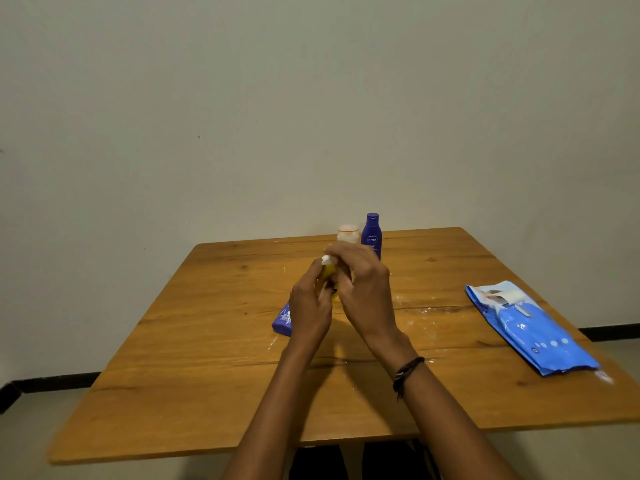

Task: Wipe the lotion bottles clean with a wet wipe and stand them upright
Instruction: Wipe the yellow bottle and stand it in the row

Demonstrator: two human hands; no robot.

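Note:
My left hand (pixel 310 306) grips a small yellow lotion bottle (pixel 328 271) above the middle of the table. My right hand (pixel 365 289) wraps over the bottle's top, with a bit of white wet wipe (pixel 327 260) showing between the fingers. Most of the bottle is hidden by both hands. A dark blue lotion bottle (pixel 371 235) stands upright at the far edge, next to a pale bottle with a pinkish cap (pixel 348 233). Another blue bottle (pixel 283 322) lies flat on the table, partly behind my left wrist.
A blue pack of wet wipes (pixel 530 329) lies near the right edge of the wooden table (pixel 173 375). White smears mark the tabletop around the middle and right. A bare wall stands behind the table.

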